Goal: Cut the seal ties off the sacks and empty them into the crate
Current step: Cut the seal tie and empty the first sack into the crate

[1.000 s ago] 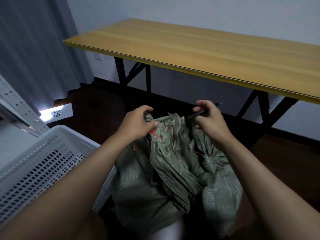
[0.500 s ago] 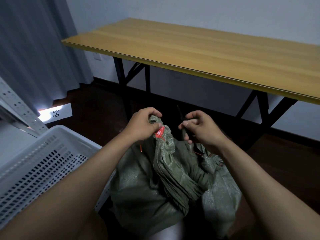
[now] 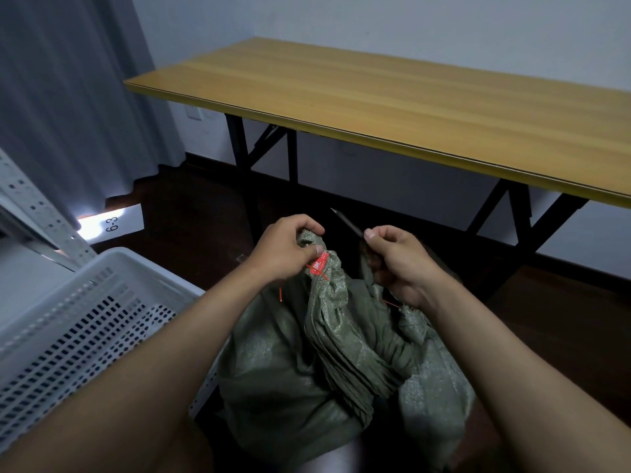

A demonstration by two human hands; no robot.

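A long wooden tabletop [image 3: 392, 97] spans the far side of the room, above a dark floor [image 3: 191, 213]. A white perforated crate [image 3: 82, 322] sits at lower left, just beside two green woven sacks [image 3: 307, 363] bunched between the person's forearms. The left hand [image 3: 285, 249] is clenched on the gathered neck of one sack, its thumb at a red seal tie [image 3: 320, 268]. The right hand [image 3: 397, 264] is closed round a thin dark blade [image 3: 346, 221] pointing up and away.
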